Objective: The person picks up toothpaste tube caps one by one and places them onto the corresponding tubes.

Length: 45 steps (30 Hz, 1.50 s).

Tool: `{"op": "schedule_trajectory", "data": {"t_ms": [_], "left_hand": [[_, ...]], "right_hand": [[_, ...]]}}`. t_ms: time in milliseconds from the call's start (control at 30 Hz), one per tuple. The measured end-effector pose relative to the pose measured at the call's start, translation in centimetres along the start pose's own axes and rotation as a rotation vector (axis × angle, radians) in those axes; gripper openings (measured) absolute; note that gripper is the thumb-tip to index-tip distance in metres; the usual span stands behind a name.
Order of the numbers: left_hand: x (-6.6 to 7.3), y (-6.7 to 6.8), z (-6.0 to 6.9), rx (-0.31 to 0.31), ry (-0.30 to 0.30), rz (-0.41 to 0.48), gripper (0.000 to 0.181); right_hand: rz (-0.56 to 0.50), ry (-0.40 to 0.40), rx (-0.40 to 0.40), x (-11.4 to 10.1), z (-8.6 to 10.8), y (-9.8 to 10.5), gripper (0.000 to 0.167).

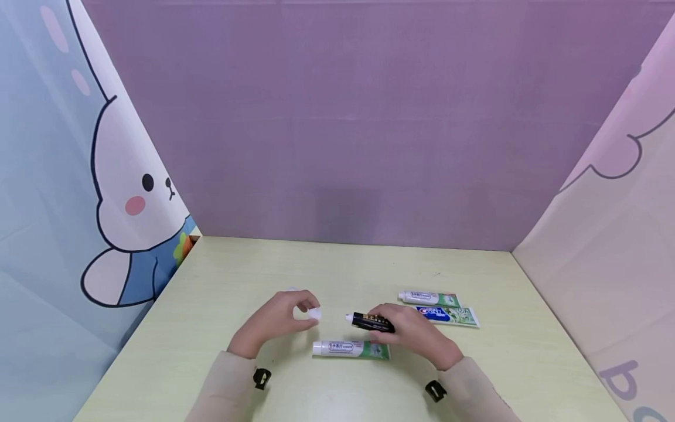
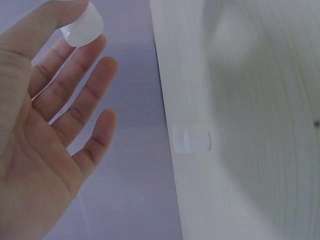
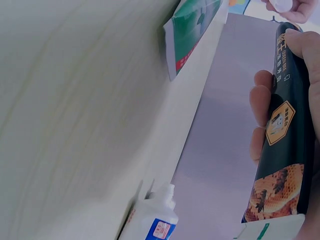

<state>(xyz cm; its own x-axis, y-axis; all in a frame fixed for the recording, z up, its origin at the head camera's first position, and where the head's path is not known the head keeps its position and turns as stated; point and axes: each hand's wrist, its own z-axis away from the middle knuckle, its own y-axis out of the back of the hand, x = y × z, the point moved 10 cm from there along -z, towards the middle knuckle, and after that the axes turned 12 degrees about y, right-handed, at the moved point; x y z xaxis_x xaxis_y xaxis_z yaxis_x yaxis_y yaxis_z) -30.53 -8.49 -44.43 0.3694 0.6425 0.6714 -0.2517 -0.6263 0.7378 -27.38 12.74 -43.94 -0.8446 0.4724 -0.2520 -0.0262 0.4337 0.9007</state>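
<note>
Between thumb and fingertips my left hand (image 1: 282,319) pinches a small white cap (image 1: 314,313); the left wrist view shows the cap (image 2: 86,26) at the top, the lower fingers spread apart. My right hand (image 1: 408,328) grips a black toothpaste tube (image 1: 371,322), its white nozzle pointing left toward the cap with a gap between them. Honeycomb and bee pictures mark the tube (image 3: 282,150) in the right wrist view. Just in front of the hands lies a white and green toothpaste tube (image 1: 350,350), its nozzle end to the left.
Right of the right hand lie another white and green tube (image 1: 428,298) and a blue, white and green tube (image 1: 448,316), side by side. A second white cap (image 2: 192,140) rests on the table beyond the left hand. A purple cloth (image 1: 337,146) hangs behind the table (image 1: 237,258).
</note>
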Motion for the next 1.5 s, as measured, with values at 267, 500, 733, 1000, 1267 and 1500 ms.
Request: {"op": "schedule_trajectory", "data": {"t_ms": [267, 500, 733, 1000, 1267, 1500], "left_hand": [[1.7, -0.9, -0.5, 0.022, -0.083, 0.013, 0.029], [2.6, -2.1, -0.8, -0.007, -0.081, 0.058, 0.029], [3.2, -3.0, -1.0, -0.049, -0.086, 0.061, 0.026], [3.2, -3.4, -1.2, -0.056, -0.066, 0.053, 0.029], [3.2, -3.6, -1.3, -0.064, -0.055, 0.055, 0.028], [3.0, -3.8, -1.3, -0.08, -0.023, 0.08, 0.022]], "right_hand": [[-0.01, 0.01, 0.022, -0.4, -0.5, 0.1, 0.034], [-0.021, 0.013, 0.028, -0.5, -0.6, 0.0, 0.032], [-0.014, 0.036, 0.045, -0.6, -0.6, 0.0, 0.031], [0.0, 0.056, 0.05, -0.8, -0.8, -0.1, 0.03], [0.018, 0.066, 0.039, -0.9, -0.8, -0.1, 0.031], [0.019, 0.072, 0.046, -1.0, -0.8, 0.0, 0.031]]}}
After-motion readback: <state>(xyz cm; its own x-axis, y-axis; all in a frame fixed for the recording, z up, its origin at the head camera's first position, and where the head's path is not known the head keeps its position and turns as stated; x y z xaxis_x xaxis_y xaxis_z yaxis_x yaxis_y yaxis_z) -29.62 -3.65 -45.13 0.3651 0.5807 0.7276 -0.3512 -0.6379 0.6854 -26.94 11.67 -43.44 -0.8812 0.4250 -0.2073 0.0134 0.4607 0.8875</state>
